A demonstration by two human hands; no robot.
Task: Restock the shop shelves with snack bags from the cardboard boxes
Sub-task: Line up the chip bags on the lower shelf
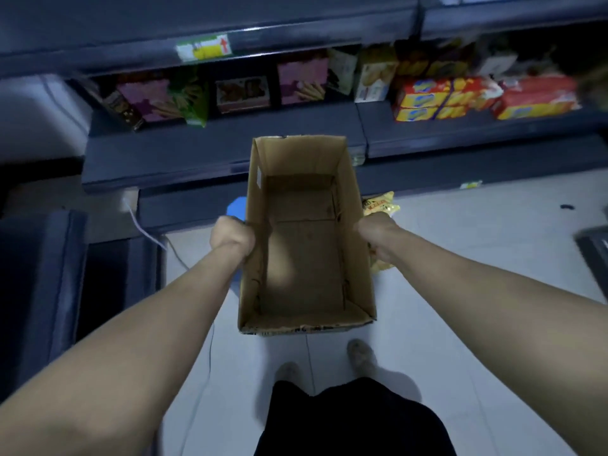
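An open cardboard box (304,245) hangs in front of me above the floor, and nothing lies inside it. My left hand (232,238) grips its left wall with curled fingers. My right hand (378,236) grips the right wall the same way. A yellow snack bag (381,205) lies on the floor just right of the box, partly hidden behind my right hand. The dark shelf (223,143) ahead holds pink and green snack packs (158,100) at its back.
Red and yellow biscuit packs (441,98) fill the shelf section on the right. A blue object (237,209) peeks out left of the box. A white cable (144,232) trails on the tiled floor at the left. My feet (360,355) stand below the box.
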